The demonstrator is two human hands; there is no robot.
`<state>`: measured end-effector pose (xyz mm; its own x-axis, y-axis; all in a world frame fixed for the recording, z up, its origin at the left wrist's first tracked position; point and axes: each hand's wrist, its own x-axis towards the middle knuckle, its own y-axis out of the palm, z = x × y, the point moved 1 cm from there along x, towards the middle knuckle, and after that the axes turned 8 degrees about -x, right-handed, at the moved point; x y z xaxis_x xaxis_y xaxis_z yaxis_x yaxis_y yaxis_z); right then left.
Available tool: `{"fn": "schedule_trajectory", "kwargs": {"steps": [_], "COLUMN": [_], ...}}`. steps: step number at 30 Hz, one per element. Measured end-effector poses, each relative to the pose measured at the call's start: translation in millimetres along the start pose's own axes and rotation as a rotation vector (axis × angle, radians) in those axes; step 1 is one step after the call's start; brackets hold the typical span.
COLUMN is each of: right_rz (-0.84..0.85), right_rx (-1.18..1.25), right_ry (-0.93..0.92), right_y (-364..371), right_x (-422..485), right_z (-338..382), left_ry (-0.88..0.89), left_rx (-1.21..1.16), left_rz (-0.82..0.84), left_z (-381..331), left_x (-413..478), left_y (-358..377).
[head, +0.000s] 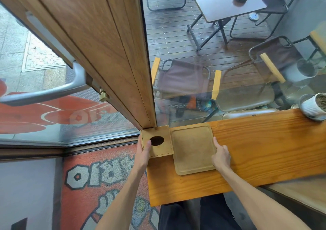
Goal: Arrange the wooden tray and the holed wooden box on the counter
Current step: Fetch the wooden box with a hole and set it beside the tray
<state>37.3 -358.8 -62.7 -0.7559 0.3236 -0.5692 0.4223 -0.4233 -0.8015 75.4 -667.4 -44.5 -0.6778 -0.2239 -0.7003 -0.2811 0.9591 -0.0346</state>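
Observation:
The holed wooden box [163, 148], pale wood with a round dark hole in its top, stands at the far left end of the orange wooden counter [264, 148], against the window corner. My left hand [143, 150] grips its left side, thumb on top beside the hole. Right beside the box lies the square wooden tray [193, 150] with a shallow rim, flat on the counter. My right hand [220, 154] rests on the tray's right edge, fingers curled against the rim.
A wooden door frame [134, 81] rises just behind the box. A glass pane runs along the counter's back edge. A white plant pot [313, 107] sits at the counter's far right. Chairs and a table stand outside the glass.

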Motion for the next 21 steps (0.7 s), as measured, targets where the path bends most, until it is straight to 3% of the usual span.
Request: {"fn": "schedule_trajectory", "kwargs": {"steps": [21], "right_rz": [-0.072], "right_rx": [-0.165], "right_ry": [-0.178], "right_y": [-4], "right_x": [-10], "right_z": [-16], "left_ry": [0.042], "left_rx": [0.060], "left_rz": [0.012], "left_z": [3], "left_x": [-1], "left_y": [-2]}}
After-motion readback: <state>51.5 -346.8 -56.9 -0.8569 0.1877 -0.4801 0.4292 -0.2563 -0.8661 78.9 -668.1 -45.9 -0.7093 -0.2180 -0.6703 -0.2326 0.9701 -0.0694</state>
